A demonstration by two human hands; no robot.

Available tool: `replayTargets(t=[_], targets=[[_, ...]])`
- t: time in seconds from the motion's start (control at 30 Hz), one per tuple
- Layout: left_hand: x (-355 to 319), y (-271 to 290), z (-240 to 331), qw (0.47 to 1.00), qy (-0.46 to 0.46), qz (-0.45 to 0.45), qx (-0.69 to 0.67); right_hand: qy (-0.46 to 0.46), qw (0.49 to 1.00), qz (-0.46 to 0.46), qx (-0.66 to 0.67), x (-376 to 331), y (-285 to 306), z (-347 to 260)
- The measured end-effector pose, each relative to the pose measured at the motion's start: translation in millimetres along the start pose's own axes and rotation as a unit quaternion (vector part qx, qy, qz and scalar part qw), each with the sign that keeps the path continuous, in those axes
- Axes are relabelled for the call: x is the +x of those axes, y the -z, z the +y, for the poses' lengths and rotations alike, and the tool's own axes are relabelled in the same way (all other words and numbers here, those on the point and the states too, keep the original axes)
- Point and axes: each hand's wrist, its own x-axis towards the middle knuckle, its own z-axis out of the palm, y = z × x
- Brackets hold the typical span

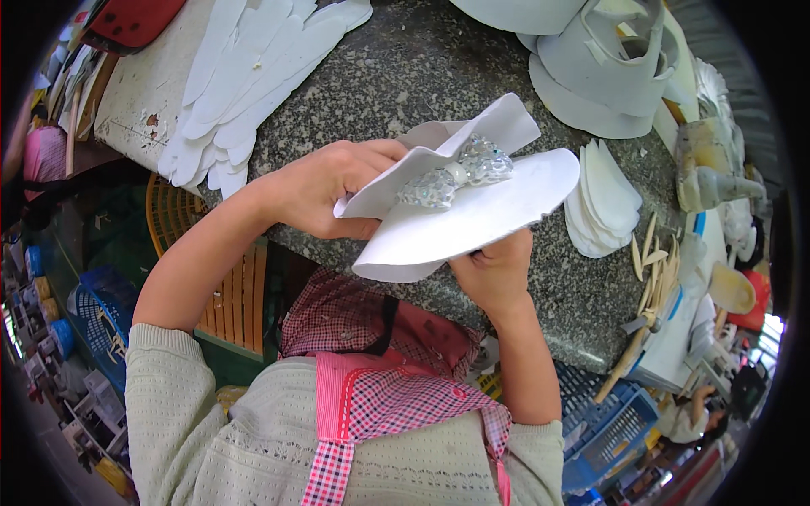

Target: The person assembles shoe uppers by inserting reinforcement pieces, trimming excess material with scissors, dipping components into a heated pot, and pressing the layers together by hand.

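Over the near edge of the speckled stone tabletop (371,93) I hold a white hat-like piece (472,228), with a wide brim and a wavy upright wall. A glittery silver bow (456,175) sits where the wall meets the brim. My left hand (325,190) is closed on the left end of the piece, its fingers partly hidden behind the wall. My right hand (502,266) is closed on the brim's near edge from below, its fingertips covered by the brim. Right of the piece lies a small stack of white petal-shaped pieces (603,202).
Long white strips (253,80) are piled at the far left. Similar white brimmed pieces (599,67) stand at the far right. Wooden modelling sticks (654,278) and a brush (624,363) lie along the right edge. A blue plastic crate (607,430) is below the table there.
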Motion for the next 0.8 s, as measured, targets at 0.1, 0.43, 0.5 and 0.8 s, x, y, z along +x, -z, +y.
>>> replayTargets(t=[0.1, 0.43, 0.5, 0.8], targets=[[-1, -7, 2, 0.998, -0.025, 0.04, 0.038, -0.001, 1.0, 0.024, 0.007, 0, -2, -1], [1, -13, 9, 0.995, 0.012, 0.01, 0.095, -0.002, 0.997, -0.064, -0.037, 4, 11, -5], [5, -14, 10, 0.994, 0.045, 0.005, 0.097, -0.013, 0.996, -0.089, -0.027, 7, 18, -6], [0, -16, -12, 0.997, -0.024, 0.013, 0.075, -0.181, 0.926, 0.168, 0.284, -11, 15, -14]])
